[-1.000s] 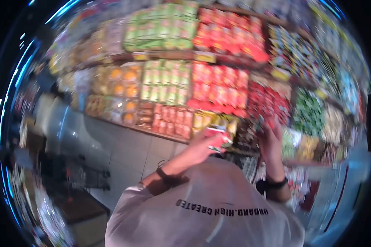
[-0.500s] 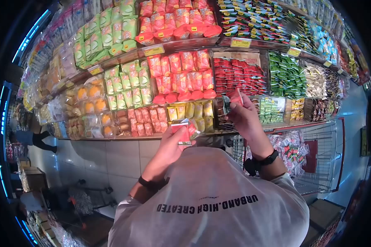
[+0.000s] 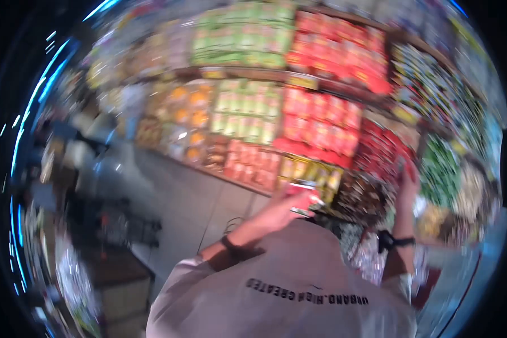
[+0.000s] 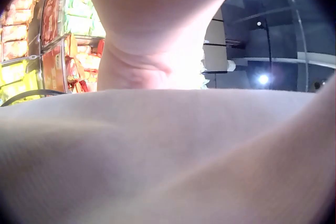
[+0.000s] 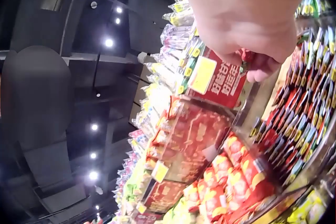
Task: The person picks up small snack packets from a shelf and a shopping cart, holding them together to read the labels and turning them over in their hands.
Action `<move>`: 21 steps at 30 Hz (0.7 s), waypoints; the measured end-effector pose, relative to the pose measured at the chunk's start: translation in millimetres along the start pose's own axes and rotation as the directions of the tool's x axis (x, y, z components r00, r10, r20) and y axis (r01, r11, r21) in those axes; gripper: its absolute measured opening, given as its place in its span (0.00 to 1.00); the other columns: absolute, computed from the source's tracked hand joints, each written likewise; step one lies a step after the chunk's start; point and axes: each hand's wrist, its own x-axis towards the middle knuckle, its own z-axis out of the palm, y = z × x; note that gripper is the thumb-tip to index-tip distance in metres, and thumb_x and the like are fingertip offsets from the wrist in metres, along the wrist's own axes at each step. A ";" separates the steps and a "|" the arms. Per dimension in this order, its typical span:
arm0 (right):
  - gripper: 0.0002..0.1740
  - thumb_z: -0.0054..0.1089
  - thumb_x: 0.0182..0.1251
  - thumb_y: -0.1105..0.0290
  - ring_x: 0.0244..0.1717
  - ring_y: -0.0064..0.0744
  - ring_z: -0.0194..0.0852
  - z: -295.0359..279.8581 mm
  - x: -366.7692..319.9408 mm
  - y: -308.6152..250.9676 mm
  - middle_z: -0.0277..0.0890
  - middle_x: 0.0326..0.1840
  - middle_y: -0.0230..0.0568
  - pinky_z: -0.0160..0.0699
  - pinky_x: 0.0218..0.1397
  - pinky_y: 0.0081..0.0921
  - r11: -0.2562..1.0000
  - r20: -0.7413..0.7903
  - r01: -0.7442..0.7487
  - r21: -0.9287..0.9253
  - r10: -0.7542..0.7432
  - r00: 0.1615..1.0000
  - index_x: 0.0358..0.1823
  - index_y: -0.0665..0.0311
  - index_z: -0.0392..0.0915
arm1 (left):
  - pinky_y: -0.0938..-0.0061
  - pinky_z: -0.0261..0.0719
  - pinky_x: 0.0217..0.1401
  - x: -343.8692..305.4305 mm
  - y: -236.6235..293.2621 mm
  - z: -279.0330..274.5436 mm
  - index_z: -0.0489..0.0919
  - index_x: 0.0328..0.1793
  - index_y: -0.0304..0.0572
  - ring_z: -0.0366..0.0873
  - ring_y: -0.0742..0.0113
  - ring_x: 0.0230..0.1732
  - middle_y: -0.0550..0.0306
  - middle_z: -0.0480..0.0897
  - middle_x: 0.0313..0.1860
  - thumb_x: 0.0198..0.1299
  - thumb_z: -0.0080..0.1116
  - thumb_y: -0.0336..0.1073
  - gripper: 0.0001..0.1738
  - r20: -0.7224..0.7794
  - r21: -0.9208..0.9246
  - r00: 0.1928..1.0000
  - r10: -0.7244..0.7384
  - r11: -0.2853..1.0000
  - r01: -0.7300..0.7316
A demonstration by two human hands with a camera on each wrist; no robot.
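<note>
left hand [image 3: 277, 212] grasping red-and-white packets [image 3: 303, 199] in front of yellow packs [image 3: 324, 173], right hand [image 3: 407, 186] beside dark red sachets [image 3: 376, 149], its curled fingers pinching a small red packet [image 5: 244, 57], pale shirt [image 3: 298, 265] below both hands

Red and white on the small packet [image 3: 305, 199] in the left grip [image 3: 277, 214]. Red, perhaps flecked with green, on the mostly hidden wrapper [image 5: 245, 57] at the right grip [image 5: 249, 24]. Pale green and white on the shelf packs [image 3: 253, 107]; bright red with orange patches on the plump bags [image 5: 236, 186]; yellow on the price tag [image 5: 202, 75]; red with white characters on the sign [image 5: 224, 85]. Pale pinkish grey on the shirt [image 3: 287, 256], lettered in black.
</note>
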 end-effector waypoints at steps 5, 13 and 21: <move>0.28 0.59 0.70 0.72 0.47 0.31 0.80 -81.6 136.7 70.5 0.78 0.55 0.39 0.82 0.48 0.29 0.992 0.043 -0.070 -0.106 0.075 0.996 0.71 0.60 0.67 | 0.74 0.84 0.42 -11.2 6.8 8.3 0.77 0.58 0.45 0.79 0.76 0.43 0.64 0.82 0.44 0.65 0.65 0.47 0.21 -0.024 -0.002 0.996 0.080 0.997 -0.080; 0.28 0.49 0.74 0.48 0.51 0.59 0.81 -58.1 155.6 -0.2 0.80 0.56 0.55 0.77 0.50 0.49 0.329 0.155 0.189 -0.925 -0.126 0.980 0.67 0.54 0.75 | 0.76 0.82 0.40 -26.3 9.2 8.5 0.74 0.59 0.47 0.77 0.78 0.43 0.65 0.80 0.46 0.63 0.67 0.49 0.24 -0.122 -0.071 0.982 0.143 0.986 -0.152; 0.28 0.44 0.76 0.47 0.55 0.57 0.75 -28.7 152.0 -8.6 0.73 0.53 0.58 0.75 0.52 0.51 -0.091 0.196 0.180 -0.980 -0.219 0.956 0.56 0.63 0.80 | 0.74 0.83 0.42 -32.0 10.9 5.0 0.74 0.59 0.46 0.77 0.77 0.44 0.64 0.80 0.46 0.63 0.67 0.49 0.25 -0.177 -0.073 0.974 0.140 0.985 -0.155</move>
